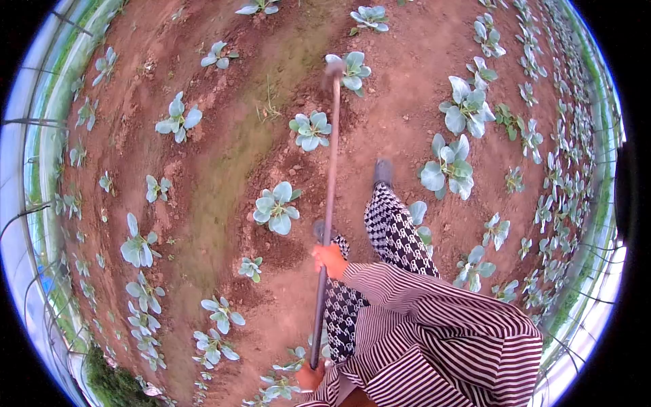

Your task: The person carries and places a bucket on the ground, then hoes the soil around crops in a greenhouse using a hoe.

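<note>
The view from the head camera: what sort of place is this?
Probably a vegetable plot, perhaps under a plastic tunnel. Rows of broad-leaved plants grow in reddish-brown soil, a person holds a long-handled tool, and pale sheeting crossed by dark ribs edges the scene.

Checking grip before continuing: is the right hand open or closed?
Closed: the right hand wraps around the tool's long handle.

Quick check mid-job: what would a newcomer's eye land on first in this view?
Probably the long-handled tool running up the middle, gripped partway by the right hand, with the left hand at its lower end; its blurred head appears beside a leafy plant near the top. Next, the boldly striped sleeve at lower right, then the rows of plants across the reddish soil.
</note>
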Demonstrator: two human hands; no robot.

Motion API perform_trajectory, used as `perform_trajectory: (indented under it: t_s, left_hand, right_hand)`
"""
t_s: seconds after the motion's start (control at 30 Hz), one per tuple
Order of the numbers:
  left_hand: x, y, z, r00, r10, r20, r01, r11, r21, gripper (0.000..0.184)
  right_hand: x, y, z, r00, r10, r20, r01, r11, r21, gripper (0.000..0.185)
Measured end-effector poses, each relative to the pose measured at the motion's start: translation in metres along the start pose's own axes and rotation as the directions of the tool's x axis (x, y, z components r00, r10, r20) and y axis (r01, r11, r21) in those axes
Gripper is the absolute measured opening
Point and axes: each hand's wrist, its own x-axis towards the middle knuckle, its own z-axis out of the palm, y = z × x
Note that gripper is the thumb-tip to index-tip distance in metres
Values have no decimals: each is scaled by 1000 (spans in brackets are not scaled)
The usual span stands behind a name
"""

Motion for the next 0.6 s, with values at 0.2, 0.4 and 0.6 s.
perform_trajectory:
  t_s: [0.2,0.4,0.6]
  left_hand:
    - [82,135,-1,973,169,-159,-209,937,-281,42]
    - [132,340,19,956,285,-68,-274,785,-555,47]
    - [66,420,27,923,165,347,1,903,-430,52]
  right_hand:
    - [15,-182,41,933,-335,132,343,939,-38,11]
    - [70,-382,8,825,-565,1,516,752,-411,12]
    - [161,-372,-136,918,-377,-123,194,697,-690,23]
